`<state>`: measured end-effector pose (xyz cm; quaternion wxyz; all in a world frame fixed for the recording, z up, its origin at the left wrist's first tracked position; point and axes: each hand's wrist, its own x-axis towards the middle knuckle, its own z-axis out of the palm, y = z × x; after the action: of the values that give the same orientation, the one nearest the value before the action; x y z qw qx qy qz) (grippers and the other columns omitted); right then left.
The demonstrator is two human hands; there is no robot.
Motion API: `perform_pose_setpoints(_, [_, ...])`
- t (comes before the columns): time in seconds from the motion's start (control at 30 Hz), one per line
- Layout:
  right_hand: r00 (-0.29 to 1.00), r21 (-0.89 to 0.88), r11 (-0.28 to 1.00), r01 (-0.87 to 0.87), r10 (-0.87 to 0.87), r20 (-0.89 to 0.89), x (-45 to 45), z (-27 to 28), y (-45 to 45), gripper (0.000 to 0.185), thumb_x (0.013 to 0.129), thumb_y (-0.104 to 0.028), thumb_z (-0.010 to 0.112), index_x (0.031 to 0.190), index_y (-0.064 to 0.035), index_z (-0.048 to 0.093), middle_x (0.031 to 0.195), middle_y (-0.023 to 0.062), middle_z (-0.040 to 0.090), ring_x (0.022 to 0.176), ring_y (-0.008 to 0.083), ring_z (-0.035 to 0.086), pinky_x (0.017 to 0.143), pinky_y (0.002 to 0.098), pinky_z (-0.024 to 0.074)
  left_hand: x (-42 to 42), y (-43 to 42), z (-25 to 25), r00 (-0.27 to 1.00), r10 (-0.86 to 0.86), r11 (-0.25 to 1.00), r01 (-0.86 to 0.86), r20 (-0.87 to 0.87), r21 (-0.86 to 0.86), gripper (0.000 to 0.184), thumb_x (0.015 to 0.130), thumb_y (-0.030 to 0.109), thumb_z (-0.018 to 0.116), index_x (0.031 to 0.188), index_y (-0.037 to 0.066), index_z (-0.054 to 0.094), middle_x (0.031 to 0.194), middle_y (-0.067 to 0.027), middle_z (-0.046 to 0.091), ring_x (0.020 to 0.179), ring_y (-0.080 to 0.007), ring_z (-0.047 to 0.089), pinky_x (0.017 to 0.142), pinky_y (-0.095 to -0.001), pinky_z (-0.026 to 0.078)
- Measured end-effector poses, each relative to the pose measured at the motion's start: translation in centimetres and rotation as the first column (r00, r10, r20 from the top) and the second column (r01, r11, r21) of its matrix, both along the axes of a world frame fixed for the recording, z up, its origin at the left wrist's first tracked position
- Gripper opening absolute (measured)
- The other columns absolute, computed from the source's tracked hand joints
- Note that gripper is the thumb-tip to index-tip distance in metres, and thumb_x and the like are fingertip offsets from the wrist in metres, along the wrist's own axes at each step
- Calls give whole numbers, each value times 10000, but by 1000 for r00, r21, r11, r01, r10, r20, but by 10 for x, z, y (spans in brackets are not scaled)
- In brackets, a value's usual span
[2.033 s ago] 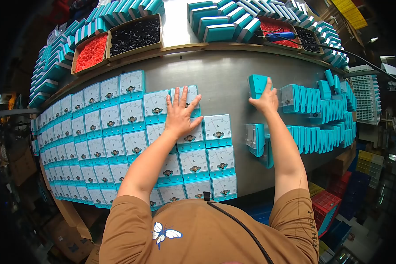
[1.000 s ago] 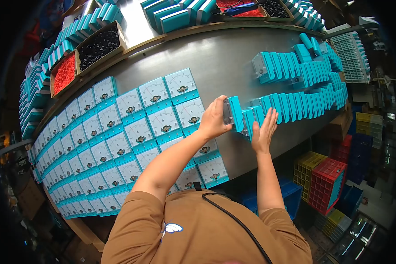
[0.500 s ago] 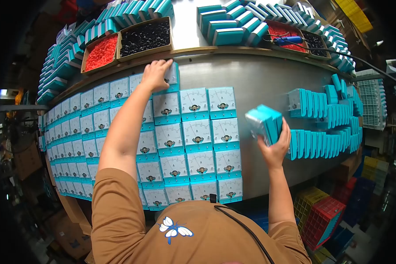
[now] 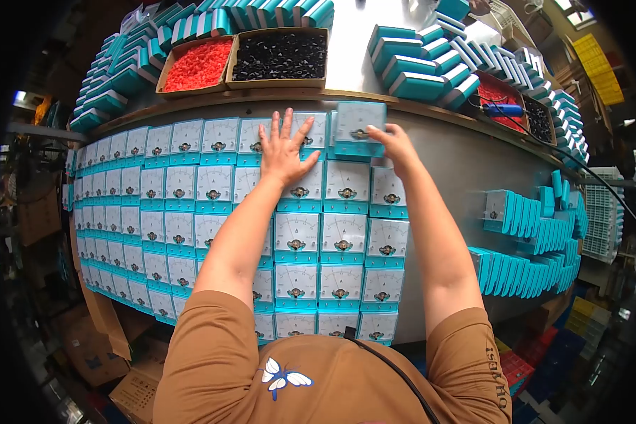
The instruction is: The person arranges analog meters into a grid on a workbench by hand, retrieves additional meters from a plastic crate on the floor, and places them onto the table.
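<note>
My left hand [image 4: 287,152] lies with fingers spread over the back row of ammeters, touching the faces there. My right hand [image 4: 397,147] grips an ammeter [image 4: 357,121] by its right side, thumb over the front. That ammeter has a clear cover, a white dial and a turquoise base. It is slightly blurred, at the right end of the back row; whether it touches the table I cannot tell. Face-up ammeters [image 4: 343,233] in tight rows spread below and left of my hands. My left forearm hides some of them.
Several turquoise cases [image 4: 526,233] stand on edge at the right of the metal table [image 4: 445,233]. Behind a raised wooden edge sit a box of red parts [image 4: 196,65], a box of black parts [image 4: 279,56] and more turquoise cases [image 4: 420,78]. A blue-handled tool [image 4: 502,110] lies at back right.
My right hand has carried turquoise-cased ammeters from the right side over to the back row's end. My left hand has flattened out over the back row. The view has shifted.
</note>
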<state>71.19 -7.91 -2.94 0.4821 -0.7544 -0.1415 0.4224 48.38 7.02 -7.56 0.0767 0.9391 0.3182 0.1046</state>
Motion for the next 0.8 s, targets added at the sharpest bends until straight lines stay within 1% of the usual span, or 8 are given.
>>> perform_pose_setpoints(0.07, [965, 255, 935, 246, -210, -159, 20, -14, -18, 781, 796, -338, 839, 1391, 19, 481, 1161, 186, 644, 1046, 246, 633, 902, 369, 512, 0, -1, 1, 1000, 11, 1000, -11, 8, -7, 810, 827, 567, 652, 1550, 429, 312, 1671, -99, 157, 1526, -393, 125, 1188, -663, 85])
perform_pose_setpoints(0.2, [883, 131, 909, 396, -416, 217, 28, -20, -50, 687, 822, -288, 835, 1325, 23, 487, 1145, 182, 638, 1041, 236, 645, 883, 364, 527, 1, -3, 6, 999, 24, 1000, -25, -20, -14, 813, 827, 555, 655, 1550, 427, 305, 1668, -112, 159, 1524, -388, 133, 1195, -649, 88])
perform_pose_setpoints(0.3, [946, -75, 990, 118, -89, 312, 31, -47, -59, 775, 798, -401, 828, 1383, -10, 502, 1355, 224, 561, 1152, 335, 608, 980, 439, 489, 1, -2, 4, 1000, 24, 1000, -25, -15, -8, 818, 824, 550, 661, 1550, 424, 305, 1668, -113, 157, 1524, -384, 134, 1194, -650, 88])
perform_pose_setpoints(0.33, [818, -395, 915, 81, 166, 551, 28, -43, -61, 793, 826, -464, 778, 1408, 0, 506, 1412, 232, 533, 1293, 390, 510, 1074, 458, 417, 0, -3, 4, 1000, 23, 1000, -23, -15, -10, 820, 824, 549, 662, 1550, 424, 304, 1668, -112, 157, 1525, -384, 133, 1194, -650, 88])
perform_pose_setpoints(0.4, [686, -326, 922, 210, 98, 721, 8, -39, -72, 757, 856, -481, 733, 1405, -5, 519, 1398, 256, 536, 1367, 401, 430, 1121, 474, 362, 0, -3, 5, 1000, 22, 1000, -22, -22, -15, 821, 826, 551, 659, 1553, 425, 299, 1668, -109, 158, 1525, -382, 131, 1194, -651, 87])
perform_pose_setpoints(0.57, [809, 127, 985, 119, -170, 562, -51, 2, -174, 584, 915, -324, 692, 1389, -21, 533, 1379, 189, 574, 1318, 307, 518, 1084, 437, 398, 0, -3, 8, 997, 24, 999, -26, -69, -30, 808, 857, 574, 620, 1566, 433, 260, 1677, -106, 121, 1537, -373, 88, 1194, -650, 56])
perform_pose_setpoints(0.7, [824, 126, 945, 301, -325, 464, -158, 49, -297, 405, 942, -159, 652, 1313, -19, 570, 1239, 108, 626, 1175, 206, 595, 963, 326, 468, 3, -5, 22, 975, 8, 998, -22, -222, -59, 770, 924, 592, 509, 1597, 371, 207, 1687, -132, 30, 1552, -344, 9, 1195, -641, 25])
perform_pose_setpoints(0.8, [835, 107, 881, 461, -472, 282, -255, 74, -374, 219, 944, -53, 615, 1156, 4, 615, 1036, 54, 656, 972, 135, 608, 887, 275, 480, 9, -37, 10, 997, -41, 995, 48, -71, 92, 741, 969, 519, 481, 1608, 258, 211, 1680, -152, 70, 1554, -329, 31, 1200, -628, 41])
